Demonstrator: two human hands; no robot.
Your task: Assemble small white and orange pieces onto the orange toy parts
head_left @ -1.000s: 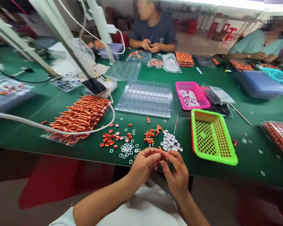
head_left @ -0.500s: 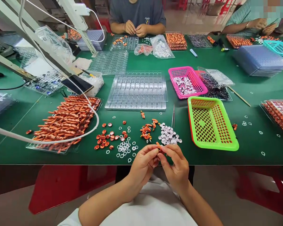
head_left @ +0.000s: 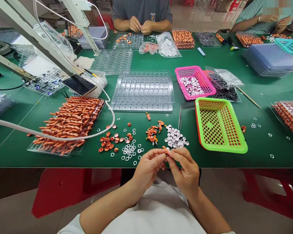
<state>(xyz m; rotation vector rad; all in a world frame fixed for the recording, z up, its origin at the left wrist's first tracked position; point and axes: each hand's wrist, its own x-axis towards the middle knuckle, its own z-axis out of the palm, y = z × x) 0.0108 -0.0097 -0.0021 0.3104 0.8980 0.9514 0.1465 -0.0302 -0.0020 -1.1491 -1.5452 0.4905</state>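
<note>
My left hand (head_left: 150, 167) pinches a small orange plastic part (head_left: 165, 152) with a dark round opening, just over the table's front edge. My right hand (head_left: 184, 169) meets it from the other side, thumb and forefinger closed on the same part; whether a smaller piece sits between those fingertips is hidden. Beyond the hands lie a heap of small white discs (head_left: 174, 136) and a cluster of orange-and-yellow pieces (head_left: 152, 134). To the left are loose white rings (head_left: 129, 149) and orange round caps (head_left: 107, 143). Tweezers (head_left: 180, 117) rest behind the discs.
A tray piled with long orange parts (head_left: 70, 122) stands left, crossed by a white cable (head_left: 63, 138). Clear plastic trays (head_left: 143, 91) lie ahead. Green (head_left: 221, 148) and pink baskets (head_left: 195, 96) stand right. A co-worker (head_left: 143, 14) sits opposite; another person sits far right.
The view has shifted slightly. The orange part has turned a little between my fingers, so its dark opening shows more clearly. The white cable hangs farther right.
</note>
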